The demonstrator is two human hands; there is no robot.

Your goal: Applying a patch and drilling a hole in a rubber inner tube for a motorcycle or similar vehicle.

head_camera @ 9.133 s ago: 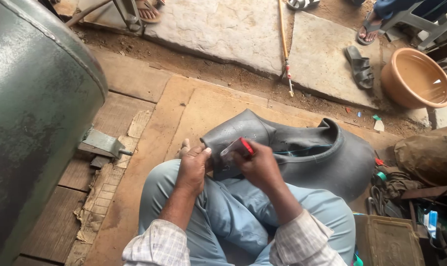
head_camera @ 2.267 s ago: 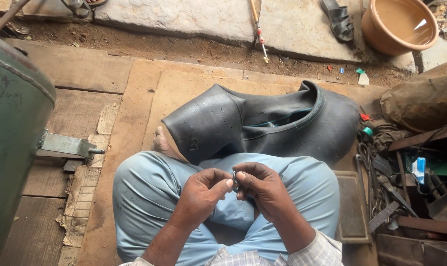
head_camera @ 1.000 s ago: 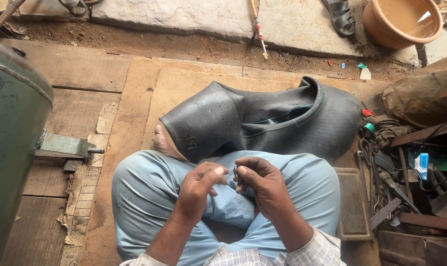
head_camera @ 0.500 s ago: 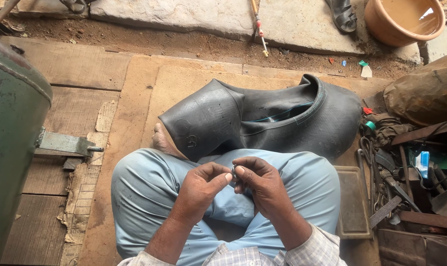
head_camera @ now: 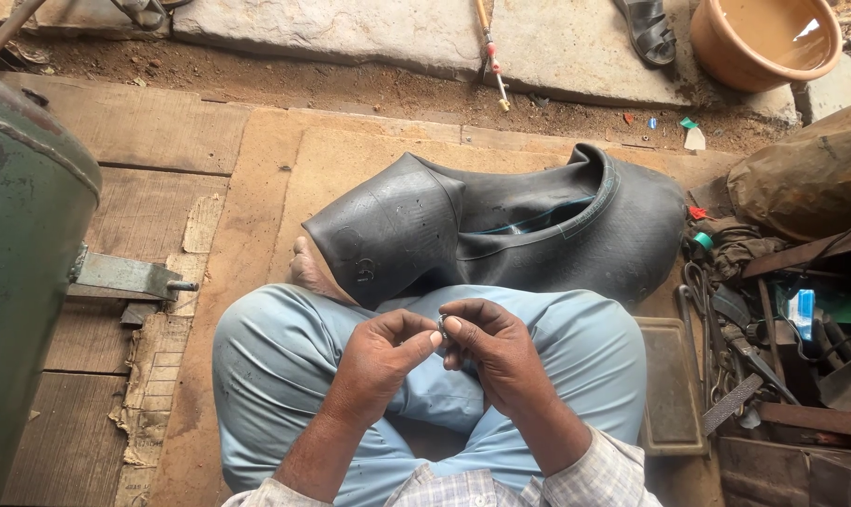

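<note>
barely visible small metal piece (head_camera: 441, 326), orientation unclear.

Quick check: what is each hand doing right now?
Left hand: fingers curled, pinching a small metal piece at the fingertips.
Right hand: fingers curled, pinching the same small metal piece from the other side.

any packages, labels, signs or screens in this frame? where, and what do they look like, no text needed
No signs or screens.
Small box: far right among the tools, upright, blue and white.
Green flat piece: just right of that box; kind unclear.
Scraps: on the dirt beyond the inner tube, small white, green, blue and red bits.
Markings: pale, moulded on the inner tube's near-left side.
</note>
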